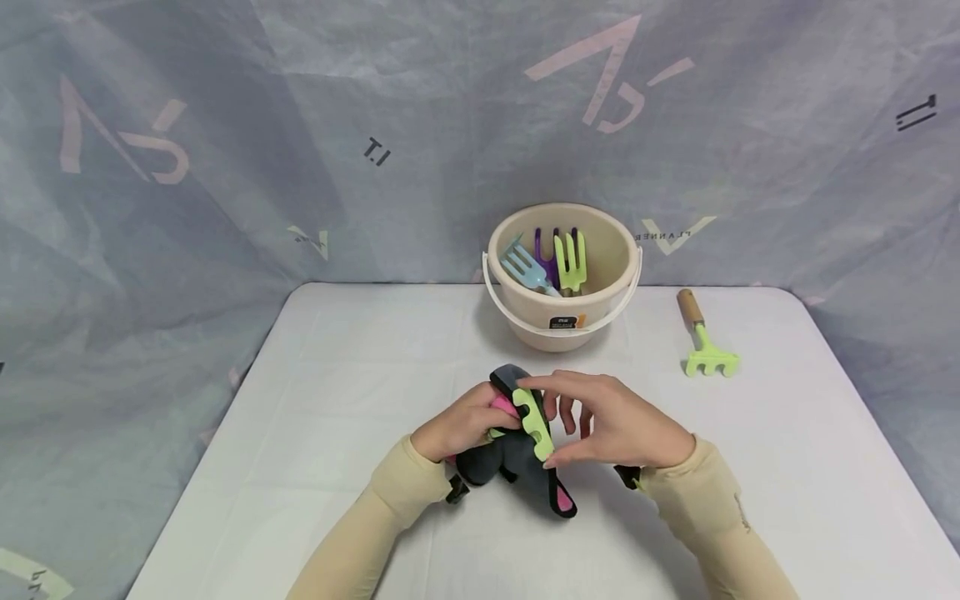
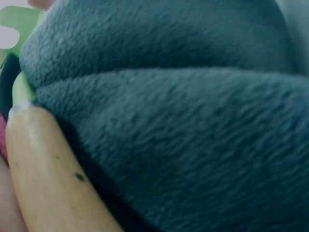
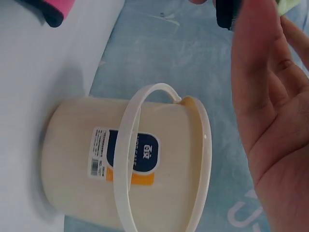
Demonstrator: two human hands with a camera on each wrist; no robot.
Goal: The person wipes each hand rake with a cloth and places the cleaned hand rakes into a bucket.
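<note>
A soft dark-grey fleece item (image 1: 522, 463) with black edging and pink patches lies bunched at the table's front middle; its kind is unclear. My left hand (image 1: 468, 423) grips its pink part together with the wooden handle (image 2: 53, 169) of a light-green hand rake (image 1: 534, 425). Grey fabric fills most of the left wrist view. The rake's toothed head lies over the fabric. My right hand (image 1: 615, 417) spans that head, index fingertip at its upper end and thumb at its lower end. In the right wrist view, part of the hand hides the contact.
Behind the hands stands a beige bucket (image 1: 525, 312) with a white handle, holding blue, purple and green garden forks (image 1: 572, 265). Another light-green hand rake (image 1: 708, 354) with a wooden handle lies at right on the white table (image 1: 337, 350). A printed grey curtain hangs behind.
</note>
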